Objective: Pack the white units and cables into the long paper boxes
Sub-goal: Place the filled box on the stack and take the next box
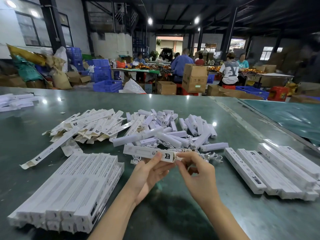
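A long paper box (147,152) is held above the green surface (173,213), gripped along its underside by the left hand (149,172), while its right end flap is pinched by the right hand (194,170), apparently being closed. 2 stacks of closed boxes are seen: near left (69,191) and right (277,170). Much is left: flat empty boxes (86,125) are heaped far left, loose white units (173,130) and cables (173,146) are piled behind the hands.
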The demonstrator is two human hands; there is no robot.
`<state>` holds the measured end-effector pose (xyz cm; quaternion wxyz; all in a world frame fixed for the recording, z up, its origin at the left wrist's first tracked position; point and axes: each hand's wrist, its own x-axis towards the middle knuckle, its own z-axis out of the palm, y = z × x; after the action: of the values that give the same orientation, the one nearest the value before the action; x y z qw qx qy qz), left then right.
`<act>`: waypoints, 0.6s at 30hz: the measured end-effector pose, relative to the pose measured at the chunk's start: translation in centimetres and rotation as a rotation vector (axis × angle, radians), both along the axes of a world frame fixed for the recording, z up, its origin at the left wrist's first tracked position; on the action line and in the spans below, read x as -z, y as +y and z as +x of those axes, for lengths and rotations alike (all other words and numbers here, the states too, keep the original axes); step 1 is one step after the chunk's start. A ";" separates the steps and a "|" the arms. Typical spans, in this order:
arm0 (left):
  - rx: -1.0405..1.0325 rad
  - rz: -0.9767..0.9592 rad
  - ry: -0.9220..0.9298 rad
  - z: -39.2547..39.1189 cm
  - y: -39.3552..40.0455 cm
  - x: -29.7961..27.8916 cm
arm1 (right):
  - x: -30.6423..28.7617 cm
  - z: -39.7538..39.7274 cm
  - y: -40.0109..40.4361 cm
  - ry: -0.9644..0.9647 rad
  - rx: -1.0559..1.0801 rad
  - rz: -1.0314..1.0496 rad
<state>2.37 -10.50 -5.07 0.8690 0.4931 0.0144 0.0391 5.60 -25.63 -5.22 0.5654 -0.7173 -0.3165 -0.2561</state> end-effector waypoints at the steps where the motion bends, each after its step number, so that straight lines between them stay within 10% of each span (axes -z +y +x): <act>1: 0.001 0.007 0.000 0.0 -0.1 0.1 | 0.0 0.1 0.0 0.003 0.012 0.014; 18: -0.078 0.092 -0.029 0.6 -0.2 1.2 | 0.3 -0.2 0.6 0.083 -0.026 0.123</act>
<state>2.93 -10.70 -6.24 0.8433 0.5310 0.0192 0.0808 5.42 -24.98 -5.56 0.6242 -0.6871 -0.2860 -0.2378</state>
